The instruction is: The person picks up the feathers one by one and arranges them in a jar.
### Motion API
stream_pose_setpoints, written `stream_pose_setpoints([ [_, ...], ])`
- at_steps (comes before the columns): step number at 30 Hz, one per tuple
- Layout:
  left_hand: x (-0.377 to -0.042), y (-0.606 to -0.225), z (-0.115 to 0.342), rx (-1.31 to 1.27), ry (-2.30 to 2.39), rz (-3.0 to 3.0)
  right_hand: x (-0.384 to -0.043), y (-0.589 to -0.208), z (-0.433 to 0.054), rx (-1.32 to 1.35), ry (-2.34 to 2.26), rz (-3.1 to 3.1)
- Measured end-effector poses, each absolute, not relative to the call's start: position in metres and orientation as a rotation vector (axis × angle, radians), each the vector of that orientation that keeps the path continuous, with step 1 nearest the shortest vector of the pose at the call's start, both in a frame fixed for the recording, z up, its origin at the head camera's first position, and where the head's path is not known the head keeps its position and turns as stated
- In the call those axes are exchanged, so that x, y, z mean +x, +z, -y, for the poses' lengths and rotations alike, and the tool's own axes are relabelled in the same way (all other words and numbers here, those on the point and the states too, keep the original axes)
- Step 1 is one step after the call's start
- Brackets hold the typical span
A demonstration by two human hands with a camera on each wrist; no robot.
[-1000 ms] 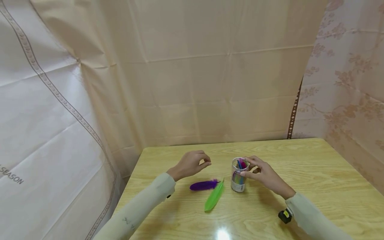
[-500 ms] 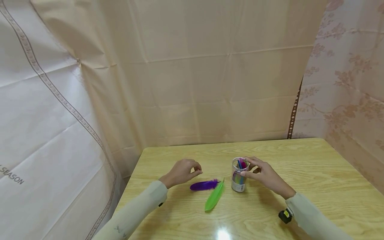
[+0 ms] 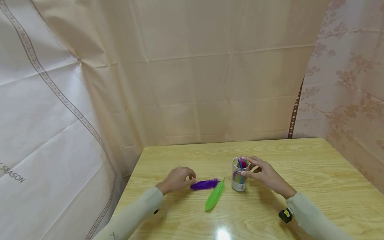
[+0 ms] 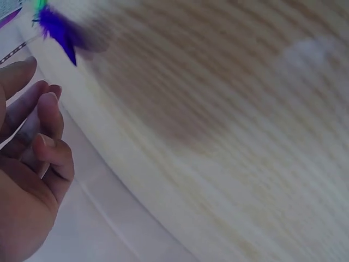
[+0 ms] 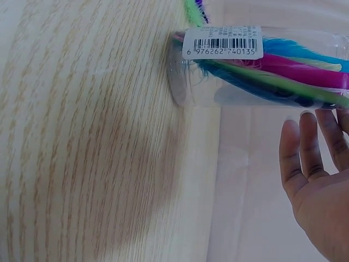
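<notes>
My right hand (image 3: 267, 174) grips the upper part of a clear jar (image 3: 238, 181) that stands upright on the table, thumb at the near side of its rim. Several feathers (image 5: 297, 73) in pink, blue and green stand inside it, and a barcode label (image 5: 223, 42) is stuck low on its wall. Left of the jar lie a purple feather (image 3: 204, 184) and a green feather (image 3: 214, 197), their quill ends close together. My left hand (image 3: 177, 180) hovers at the purple feather's left tip, fingers loosely bent; the left wrist view shows a gap between them and the feather.
The wood-grain table (image 3: 300, 173) reaches back to a beige cloth (image 3: 210, 83). A white cloth (image 3: 54, 133) hangs at the left and a flowered cloth (image 3: 354, 100) at the right. A small black device (image 3: 285, 216) sits at the right wrist.
My left hand has moved left, down and toward me, from above the feathers to the purple feather's left tip. The right hand and jar have stayed in place.
</notes>
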State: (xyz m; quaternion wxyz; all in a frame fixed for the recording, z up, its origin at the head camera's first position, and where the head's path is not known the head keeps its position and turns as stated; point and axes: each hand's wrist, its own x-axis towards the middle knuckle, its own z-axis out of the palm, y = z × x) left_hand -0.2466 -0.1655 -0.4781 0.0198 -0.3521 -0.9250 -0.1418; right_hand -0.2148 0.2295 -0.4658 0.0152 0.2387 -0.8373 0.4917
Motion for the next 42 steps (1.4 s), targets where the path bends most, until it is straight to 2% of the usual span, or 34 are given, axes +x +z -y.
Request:
stream_pose_setpoints([
  [20,-0.24,-0.497,0.164,-0.933,-0.37,2.967,-0.216,-0.466,-0.23,0.719,1.533,2.624],
  [42,-0.238,-0.5,0.169,-0.953,-0.71,3.004,-0.216,-0.468,-0.232,0.736,1.519,2.611],
])
